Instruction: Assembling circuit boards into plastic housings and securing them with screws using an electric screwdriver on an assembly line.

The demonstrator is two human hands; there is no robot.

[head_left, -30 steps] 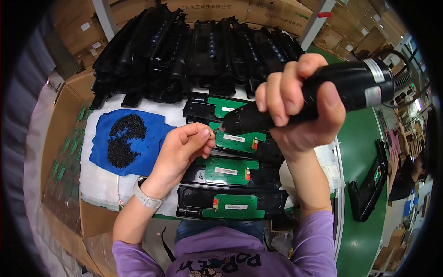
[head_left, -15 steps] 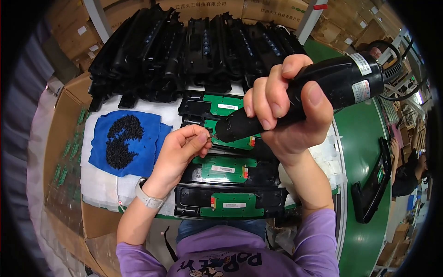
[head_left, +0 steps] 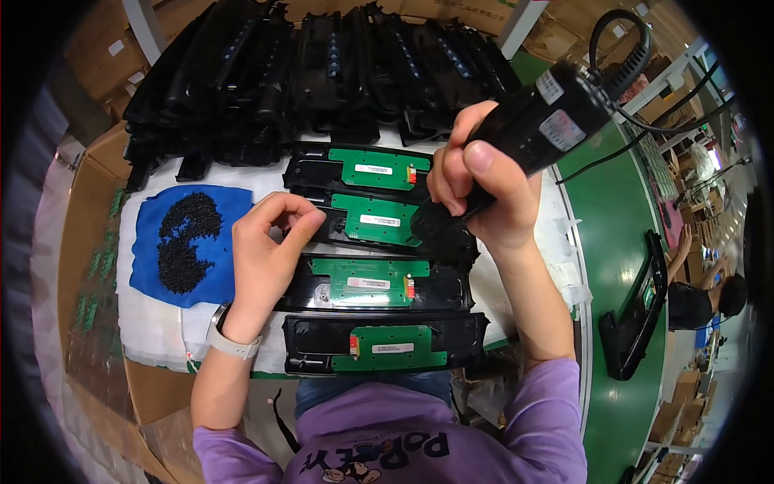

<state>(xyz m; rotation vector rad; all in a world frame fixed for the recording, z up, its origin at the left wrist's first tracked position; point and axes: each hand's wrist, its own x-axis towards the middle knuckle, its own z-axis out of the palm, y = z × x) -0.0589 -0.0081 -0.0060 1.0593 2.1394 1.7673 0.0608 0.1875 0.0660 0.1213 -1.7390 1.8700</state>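
Note:
My right hand (head_left: pixel 498 185) grips a black corded electric screwdriver (head_left: pixel 538 121), its dark nose slanting down over the right end of a green circuit board (head_left: pixel 351 211). That board lies in the second of several black plastic panels (head_left: pixel 300 286) lined up in front of me. Thumb and forefinger of my left hand (head_left: pixel 266 242) are pinched together at the panel's left end; whether a small piece sits between them is hidden. Left of this hand, heaps of small black screws (head_left: pixel 184 270) rest on a blue cloth (head_left: pixel 147 250). The screwdriver's tip is blurred.
Long black plastic housings (head_left: pixel 322 89) are piled along the back. A cardboard box (head_left: pixel 157 395) stands on the left. On the right runs a green conveyor belt (head_left: pixel 621 423) with a black angled frame (head_left: pixel 649 310); beyond it, a co-worker (head_left: pixel 695 306).
The screwdriver has drawn back from my left fingertips and tilted more steeply, its nose now over the board's right end. My left hand has moved left, and the view has shifted slightly.

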